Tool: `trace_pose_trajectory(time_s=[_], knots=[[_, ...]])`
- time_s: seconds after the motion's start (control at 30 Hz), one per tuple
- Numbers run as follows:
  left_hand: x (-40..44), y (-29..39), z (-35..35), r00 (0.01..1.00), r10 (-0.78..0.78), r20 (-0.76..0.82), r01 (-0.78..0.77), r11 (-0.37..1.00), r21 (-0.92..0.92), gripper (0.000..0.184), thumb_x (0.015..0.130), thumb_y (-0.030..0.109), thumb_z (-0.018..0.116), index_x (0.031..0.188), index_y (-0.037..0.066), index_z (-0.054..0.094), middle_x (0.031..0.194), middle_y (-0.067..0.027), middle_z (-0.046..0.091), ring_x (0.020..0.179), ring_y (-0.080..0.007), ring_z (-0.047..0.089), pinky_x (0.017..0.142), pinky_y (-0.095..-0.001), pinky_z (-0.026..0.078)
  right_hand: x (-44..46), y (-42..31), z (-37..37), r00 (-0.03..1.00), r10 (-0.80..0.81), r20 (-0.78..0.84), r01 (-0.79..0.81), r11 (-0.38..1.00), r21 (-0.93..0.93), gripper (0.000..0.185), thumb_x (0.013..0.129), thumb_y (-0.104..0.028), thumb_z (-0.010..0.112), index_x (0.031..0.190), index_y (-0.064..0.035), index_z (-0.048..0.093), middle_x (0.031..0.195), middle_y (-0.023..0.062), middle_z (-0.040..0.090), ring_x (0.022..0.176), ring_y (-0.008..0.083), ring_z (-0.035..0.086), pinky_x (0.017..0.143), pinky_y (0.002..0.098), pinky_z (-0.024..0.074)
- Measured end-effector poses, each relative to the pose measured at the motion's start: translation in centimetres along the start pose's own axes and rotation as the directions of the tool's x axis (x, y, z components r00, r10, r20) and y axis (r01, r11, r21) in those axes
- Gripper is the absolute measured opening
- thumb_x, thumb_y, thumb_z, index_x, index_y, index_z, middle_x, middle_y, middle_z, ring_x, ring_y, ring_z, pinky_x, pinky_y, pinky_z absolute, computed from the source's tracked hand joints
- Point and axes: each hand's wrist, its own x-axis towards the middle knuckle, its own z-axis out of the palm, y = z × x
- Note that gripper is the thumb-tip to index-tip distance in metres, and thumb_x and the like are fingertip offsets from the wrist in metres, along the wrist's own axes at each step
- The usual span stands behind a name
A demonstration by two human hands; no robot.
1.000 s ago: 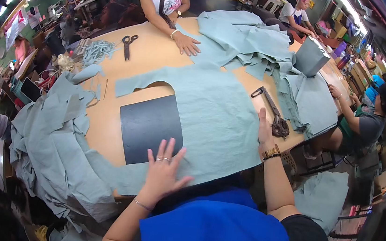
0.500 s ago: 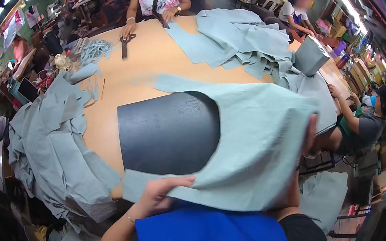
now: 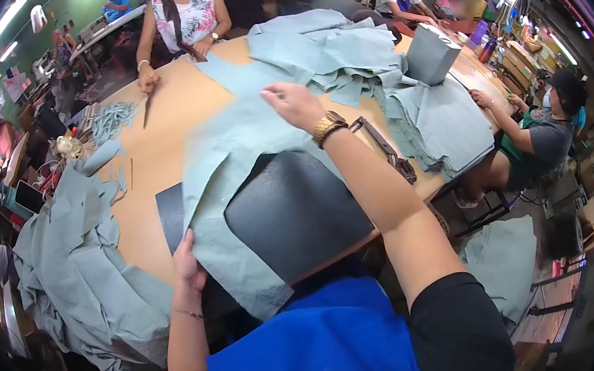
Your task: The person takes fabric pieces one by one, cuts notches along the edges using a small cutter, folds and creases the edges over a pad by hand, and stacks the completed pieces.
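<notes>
A pale blue-green fabric piece [image 3: 217,184] with a curved cut-out lies partly over a dark smooth mat [image 3: 301,215] on the table. My left hand [image 3: 189,265] grips its near left edge, thumb up along the cloth. Further out, my right hand [image 3: 294,105], with a gold watch at the wrist, is closed at the fabric's far edge, which is blurred by motion. Beside my right forearm lies a dark metal tool [image 3: 388,148] that looks like large scissors, partly hidden by the arm.
Loose fabric [image 3: 87,250] is heaped at the table's left edge. More cloth [image 3: 333,44] and a grey-green block [image 3: 432,55] stand at the far side. Across the table, a co-worker's hand [image 3: 149,79] is on scissors [image 3: 148,110]. Thin strips [image 3: 112,121] lie at left.
The fabric has swung left off the right part of the mat. My right hand has gone from its right side to the far edge. My left hand has moved left. The co-worker's hand has reached the scissors.
</notes>
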Motion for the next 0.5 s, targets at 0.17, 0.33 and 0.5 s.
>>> trace_pose_trajectory(time_s=[0.17,0.33,0.5], knots=[[0.7,-0.3,-0.6,0.938,0.345,-0.005,-0.311,0.851,0.423,0.049,0.099,0.024,0.056,0.139,-0.002,0.043,0.125,-0.0172,0.061,0.11,-0.0299,0.063,0.094,-0.0413,0.049,-5.7,12.8,-4.4,0.892,0.436,-0.12,-0.449,0.819,-0.358,0.04,0.092,-0.034,0.057,0.122,-0.0096,0.064,0.123,0.0194,0.064,0.111,0.034,0.062,0.093,0.0415,0.0508],[-1.9,3.6,4.6,0.837,0.535,0.112,-0.218,0.14,0.966,0.039,0.097,0.022,0.059,0.13,0.002,0.052,0.103,-0.0155,0.066,0.082,-0.0219,0.064,0.075,-0.0353,0.05,-9.5,22.0,-2.8,0.913,0.407,0.023,-0.298,0.707,-0.642,0.038,0.091,-0.039,0.058,0.111,-0.0068,0.064,0.116,0.0208,0.065,0.109,0.0367,0.062,0.092,0.0464,0.0495],[4.4,3.9,-0.5,0.89,0.451,0.065,-0.199,0.256,0.946,0.034,0.103,0.028,0.047,0.115,0.0,0.061,0.098,-0.0063,0.066,0.083,-0.016,0.061,0.073,-0.0312,0.047,-9.9,17.1,-4.8,0.797,0.603,-0.036,-0.519,0.653,-0.552,0.039,0.089,-0.038,0.063,0.106,-0.0026,0.063,0.109,0.0216,0.066,0.105,0.0368,0.063,0.09,0.0457,0.0501]])
